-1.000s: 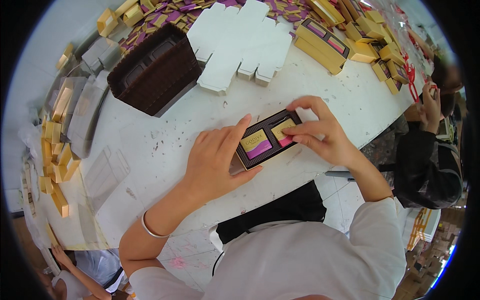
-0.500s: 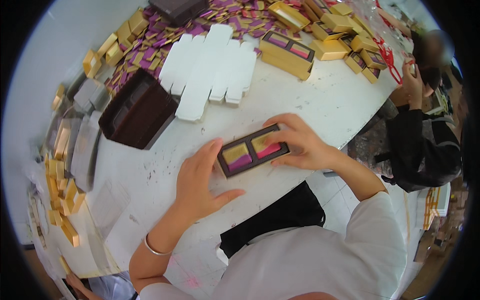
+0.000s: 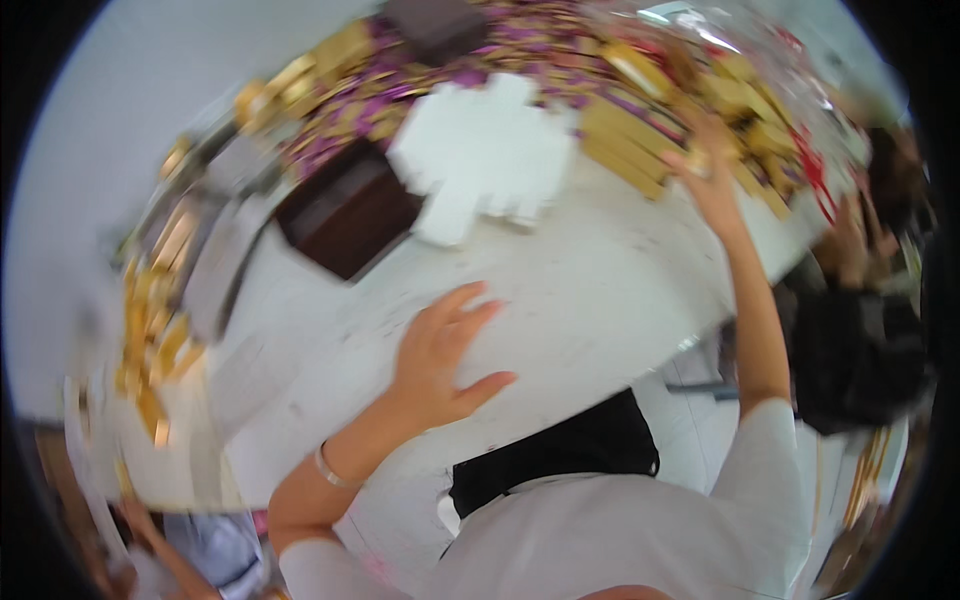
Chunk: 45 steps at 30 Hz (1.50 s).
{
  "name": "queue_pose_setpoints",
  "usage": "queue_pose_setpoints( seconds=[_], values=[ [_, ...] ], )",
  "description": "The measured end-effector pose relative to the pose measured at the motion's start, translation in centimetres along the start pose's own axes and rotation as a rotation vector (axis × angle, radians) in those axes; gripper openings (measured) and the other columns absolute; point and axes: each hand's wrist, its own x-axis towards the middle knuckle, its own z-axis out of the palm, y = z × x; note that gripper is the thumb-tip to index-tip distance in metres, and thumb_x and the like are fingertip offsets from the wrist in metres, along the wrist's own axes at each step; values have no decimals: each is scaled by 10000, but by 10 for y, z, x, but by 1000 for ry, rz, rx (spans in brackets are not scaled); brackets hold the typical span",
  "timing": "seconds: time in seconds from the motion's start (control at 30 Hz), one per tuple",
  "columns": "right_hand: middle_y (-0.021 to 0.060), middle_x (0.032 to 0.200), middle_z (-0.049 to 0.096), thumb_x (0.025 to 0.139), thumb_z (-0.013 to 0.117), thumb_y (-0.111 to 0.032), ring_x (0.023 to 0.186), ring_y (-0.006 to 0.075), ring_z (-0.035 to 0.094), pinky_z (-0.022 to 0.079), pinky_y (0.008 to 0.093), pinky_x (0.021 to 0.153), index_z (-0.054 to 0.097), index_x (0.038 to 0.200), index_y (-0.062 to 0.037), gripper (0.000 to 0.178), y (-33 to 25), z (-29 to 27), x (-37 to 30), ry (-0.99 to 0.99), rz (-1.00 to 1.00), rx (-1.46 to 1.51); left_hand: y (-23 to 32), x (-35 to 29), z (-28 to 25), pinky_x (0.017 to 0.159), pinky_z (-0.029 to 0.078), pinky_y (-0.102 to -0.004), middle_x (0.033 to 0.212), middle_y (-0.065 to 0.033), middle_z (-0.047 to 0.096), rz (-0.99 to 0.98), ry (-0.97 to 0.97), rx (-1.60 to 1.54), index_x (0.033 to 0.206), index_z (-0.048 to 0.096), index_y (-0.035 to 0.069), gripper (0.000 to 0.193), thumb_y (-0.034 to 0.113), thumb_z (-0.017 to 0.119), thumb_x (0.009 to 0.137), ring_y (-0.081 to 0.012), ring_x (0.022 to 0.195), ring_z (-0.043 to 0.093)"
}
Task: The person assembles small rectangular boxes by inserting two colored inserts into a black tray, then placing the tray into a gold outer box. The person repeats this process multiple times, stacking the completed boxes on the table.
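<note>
Above the white table [image 3: 330, 370] my left hand [image 3: 440, 355] hovers with its fingers apart and nothing in it. My right hand [image 3: 712, 165] reaches far out to the right, fingers spread, beside a stack of long gold boxes [image 3: 625, 140]; the picture is blurred there, and I see nothing held. Further right of that hand lies a pile of small gold boxes [image 3: 755, 115]. Flat white carton blanks [image 3: 485, 155] lie left of the stack, next to a stack of dark brown plastic trays [image 3: 350, 215].
A heap of purple and gold wrapped pieces [image 3: 350, 115] spreads along the back, with a dark brown container [image 3: 435, 28] on it. Gold boxes [image 3: 150, 340] and clear plastic trays [image 3: 225, 260] line the left edge. A person in black [image 3: 850, 345] is at right; another person's arm [image 3: 160, 550] shows lower left.
The two-compartment box is gone from between my hands. My right hand has moved far and right to the gold boxes. My left hand has let go; the view has shifted.
</note>
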Motion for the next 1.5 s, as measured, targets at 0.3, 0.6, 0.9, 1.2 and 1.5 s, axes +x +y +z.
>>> queue_pose_setpoints(
  seconds=[0.3, 0.6, 0.9, 1.2, 1.5],
  values=[
    [169, 1431, 335, 879, 554, -210, 1326, 342, 308, 229, 462, 1077, 498, 1266, -67, 417, -104, 12, -43, -85, -383, -96, 26, -23, -107, 558, 415, -312, 769, -33, 639, 143, 268, 335, 780, 639, 92, 129, 50, 708, 679, -202, 621, 556],
    [164, 1431, 341, 825, 585, -54, 1320, 355, 323, 261, 469, 1074, 520, 1230, -87, 411, -133, 46, -40, -347, -470, 18, -63, -190, -276, 948, 387, -399, 1210, -121, 534, -873, 181, 1133, 1158, 556, 86, 393, 221, 659, 804, -304, 1134, 472],
    [145, 1369, 415, 769, 651, -4, 1278, 334, 376, 346, 388, 1021, 511, 1229, -43, 483, -181, 89, 10, -422, -496, 233, 4, -165, -295, 709, 469, -330, 846, -127, 650, -754, 376, 992, 901, 616, -4, 166, 85, 686, 780, -259, 773, 612],
    [90, 855, 562, 813, 594, -74, 920, 277, 528, 425, 388, 819, 612, 840, -10, 72, -205, 140, 76, -473, -697, 89, 67, -35, -44, 699, 455, -358, 731, -85, 618, -279, -229, 823, 689, 611, 82, 275, 312, 759, 658, -252, 755, 598],
    [56, 920, 587, 833, 641, -151, 899, 196, 551, 435, 299, 782, 612, 972, 5, 211, -205, 95, 73, -273, -514, 417, 79, -9, -22, 601, 469, -302, 1025, -131, 570, -300, -290, 698, 973, 581, 62, 537, 456, 750, 649, -214, 596, 563]
  ],
)
